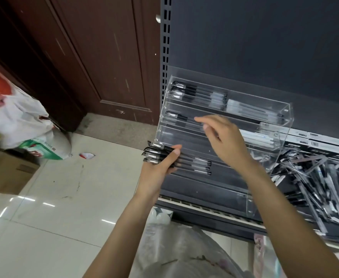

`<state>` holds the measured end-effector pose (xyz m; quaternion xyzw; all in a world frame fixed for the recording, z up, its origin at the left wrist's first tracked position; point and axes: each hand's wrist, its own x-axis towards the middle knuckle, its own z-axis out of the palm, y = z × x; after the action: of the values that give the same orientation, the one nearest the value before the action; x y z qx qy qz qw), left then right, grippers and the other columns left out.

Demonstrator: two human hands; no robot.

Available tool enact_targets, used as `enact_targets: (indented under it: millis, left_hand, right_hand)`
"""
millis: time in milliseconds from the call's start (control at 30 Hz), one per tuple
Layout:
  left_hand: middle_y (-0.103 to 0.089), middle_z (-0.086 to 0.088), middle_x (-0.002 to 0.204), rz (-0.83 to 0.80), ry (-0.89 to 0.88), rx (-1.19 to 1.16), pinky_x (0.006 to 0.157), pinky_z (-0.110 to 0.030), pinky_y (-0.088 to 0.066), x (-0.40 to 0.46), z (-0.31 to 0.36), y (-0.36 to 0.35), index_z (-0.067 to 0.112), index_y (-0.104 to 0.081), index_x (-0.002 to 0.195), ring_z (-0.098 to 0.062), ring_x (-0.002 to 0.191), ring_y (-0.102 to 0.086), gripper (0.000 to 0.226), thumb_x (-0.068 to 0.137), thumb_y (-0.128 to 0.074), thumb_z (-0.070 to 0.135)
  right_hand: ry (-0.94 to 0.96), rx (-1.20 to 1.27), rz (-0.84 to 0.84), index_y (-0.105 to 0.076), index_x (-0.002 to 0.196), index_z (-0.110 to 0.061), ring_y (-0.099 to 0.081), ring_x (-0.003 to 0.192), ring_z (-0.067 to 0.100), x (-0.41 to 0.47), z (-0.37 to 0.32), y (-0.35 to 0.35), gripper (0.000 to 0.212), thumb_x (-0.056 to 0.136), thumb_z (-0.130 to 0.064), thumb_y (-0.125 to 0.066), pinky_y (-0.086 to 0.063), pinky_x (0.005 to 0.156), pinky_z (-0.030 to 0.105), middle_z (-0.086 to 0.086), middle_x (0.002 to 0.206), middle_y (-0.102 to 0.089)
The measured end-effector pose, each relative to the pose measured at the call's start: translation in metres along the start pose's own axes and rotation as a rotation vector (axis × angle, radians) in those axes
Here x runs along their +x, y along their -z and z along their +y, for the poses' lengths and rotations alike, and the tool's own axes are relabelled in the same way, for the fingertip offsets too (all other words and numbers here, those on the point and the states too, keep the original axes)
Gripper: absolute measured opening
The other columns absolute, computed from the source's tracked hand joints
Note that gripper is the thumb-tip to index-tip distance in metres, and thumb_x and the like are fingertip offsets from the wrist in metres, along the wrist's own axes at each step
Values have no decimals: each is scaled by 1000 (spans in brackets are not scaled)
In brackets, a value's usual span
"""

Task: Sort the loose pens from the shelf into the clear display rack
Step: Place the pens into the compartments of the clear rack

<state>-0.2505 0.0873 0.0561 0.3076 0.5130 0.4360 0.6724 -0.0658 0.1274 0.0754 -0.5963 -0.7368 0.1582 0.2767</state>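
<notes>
Several black-capped pens (pixel 176 160), a small bundle, lie gripped in my left hand (pixel 158 169), thumb curled over the barrels, held just at the lower left corner of the clear rack (pixel 286 115). I cannot count them exactly; four or five caps show.

Item, my right hand (pixel 224 141): raised in front of the rack's second tier, fingers loosely bent and slightly apart, thumb and forefinger drawn near each other. Motion blur hides whether they pinch a pen; I cannot tell.

Item, loose pens (pixel 313 177): a large tangled heap on the shelf (pixel 214 189) to the right of the rack, touching its right side. By my reckoning this is the bulk of the job, not yet sorted.

Item, rack tiers, front to back:
- front tiers: nothing in them that I can make out.
- third tier: seems bare on the left, with some pale pens at the right end.
- second tier: a black pen (pixel 176 117) at the left, partly behind my fingers.
- top tier: a few black pens (pixel 194 93) at the left, clear-bodied ones to their right.

Judgement: filling begun from the back, most tiers unfilled, early in the task.
</notes>
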Motion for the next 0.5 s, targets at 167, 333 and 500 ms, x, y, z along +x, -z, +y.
enact_targets:
  millis: [167, 333, 500]
  left_hand:
    - [-72, -5, 106, -18, -18, 3, 75, -22, -55, 15, 6, -14, 13, -70, 109, -17, 100, -68, 24, 87, -65, 21]
    - [-73, -4, 98, -18, -15, 4, 76, -24, -55, 26, 12, -25, 14, -72, 99, -17, 94, -68, 15, 87, -65, 19]
    - [-73, 0, 93, 10, -4, -52, 78, -20, -53, 35, 17, -20, 16, -73, 97, -10, 92, -67, 14, 88, -62, 19]
  right_hand:
    - [-69, 208, -201, -67, 109, -24, -59, 87, -8, -23, -19, 9, 21, 88, -25, -63, -41, 73, 5, -18, 94, -66]
    - [-156, 279, -5, -73, 92, -28, -64, 80, 2, -13, -2, 19, 14, 84, -17, -69, -50, 73, 22, -18, 86, -70]
    - [-150, 106, 140, -75, 92, -21, -62, 79, -3, 7, 17, 29, 14, 84, -12, -69, -45, 74, 8, -14, 88, -71]
